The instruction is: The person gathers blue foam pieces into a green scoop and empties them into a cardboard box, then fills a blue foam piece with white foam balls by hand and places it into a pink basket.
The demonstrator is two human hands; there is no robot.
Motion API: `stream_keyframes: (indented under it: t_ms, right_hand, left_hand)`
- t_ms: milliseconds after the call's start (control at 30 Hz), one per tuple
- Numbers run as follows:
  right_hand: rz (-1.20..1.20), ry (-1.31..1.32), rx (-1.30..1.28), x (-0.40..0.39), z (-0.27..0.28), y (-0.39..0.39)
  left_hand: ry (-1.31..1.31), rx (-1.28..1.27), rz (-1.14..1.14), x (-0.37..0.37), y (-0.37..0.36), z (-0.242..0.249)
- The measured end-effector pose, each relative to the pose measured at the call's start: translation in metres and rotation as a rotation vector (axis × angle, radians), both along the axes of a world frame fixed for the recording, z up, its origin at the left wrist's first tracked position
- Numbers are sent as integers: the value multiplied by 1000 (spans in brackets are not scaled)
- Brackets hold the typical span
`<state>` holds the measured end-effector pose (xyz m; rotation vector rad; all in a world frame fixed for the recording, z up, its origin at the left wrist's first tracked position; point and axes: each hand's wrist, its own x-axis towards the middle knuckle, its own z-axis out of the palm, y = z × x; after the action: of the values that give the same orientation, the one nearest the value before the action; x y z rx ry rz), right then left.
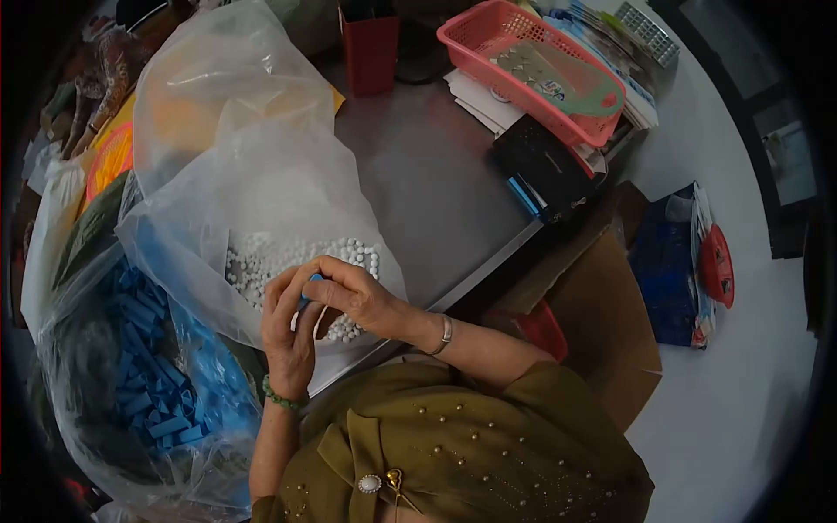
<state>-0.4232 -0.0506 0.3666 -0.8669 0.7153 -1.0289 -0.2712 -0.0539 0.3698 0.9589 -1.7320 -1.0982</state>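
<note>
My left hand (pixel 289 336) and my right hand (pixel 353 292) meet over the front edge of the table, with the fingers of both closed round a small blue piece (pixel 305 297). Most of that piece is hidden by the fingers, so its shape does not show. Just beyond my hands, many small white balls (pixel 301 257) lie in the mouth of a clear plastic bag (pixel 261 166). To the left of my left wrist, a large plastic bag (pixel 74 418) holds a heap of blue angular pieces (pixel 157 349).
At the back right stands a pink basket (pixel 602 131) with a green tray inside. A black box (pixel 540 166) sits before it. A red container (pixel 370 52) is at the back. An open cardboard box (pixel 602 322) stands right of the table. Another person's arm (pixel 113 70) shows upper left.
</note>
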Motion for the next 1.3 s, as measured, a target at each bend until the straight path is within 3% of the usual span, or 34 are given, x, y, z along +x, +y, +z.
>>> stream_keyframes:
  t_ms: [67,133,200,233,267,333,400,433,500,533,600,733,900,933,1000,1300]
  right_hand:
    - [-11,142,-43,-15,23,5]
    - [-271,477,-400,-41,43,10]
    - [-645,766,-526,-98,72,12]
    - [-882,705,-576,-133,83,8]
    - [-1142,746,-474,-167,102,3]
    - [-1568,879,-506,-259,101,-15]
    - [-1755,1228,-387,-371,68,-27]
    - [-1760,1222,-395,-378,74,-27]
    - [-1516,589,312,-391,83,-30]
    - [-1514,586,308,-399,80,-31]
    - [-1367,333,237,-412,66,-37]
    - [-1403,432,258,-416,60,-49]
    - [-1521,376,-252,-406,59,-32]
    - [-1522,377,-253,-413,59,-31]
    - [-1560,95,-328,-432,65,-32]
    - [-1635,-22,-100,-514,118,-95]
  left_hand:
    - [-5,-64,5,-6,-3,1]
    - [81,5,-9,-4,-9,-2]
    - [259,106,-14,4,-17,-11]
    - [256,132,12,12,-20,-17]
    - [249,158,39,19,-21,-20]
    - [258,204,97,24,-17,-20]
    - [268,222,159,25,-16,-23]
    - [272,213,159,23,-16,-22]
    - [281,200,187,18,-16,-18]
    - [281,195,189,15,-16,-15]
    - [289,159,155,10,-18,-6]
    - [239,84,94,-2,-16,17]
    - [-20,-89,-63,-19,-7,36]
    - [-20,-84,-77,-24,-7,35]
    - [-32,-66,-89,-32,-7,31]
    - [-85,-89,-100,-46,-9,24]
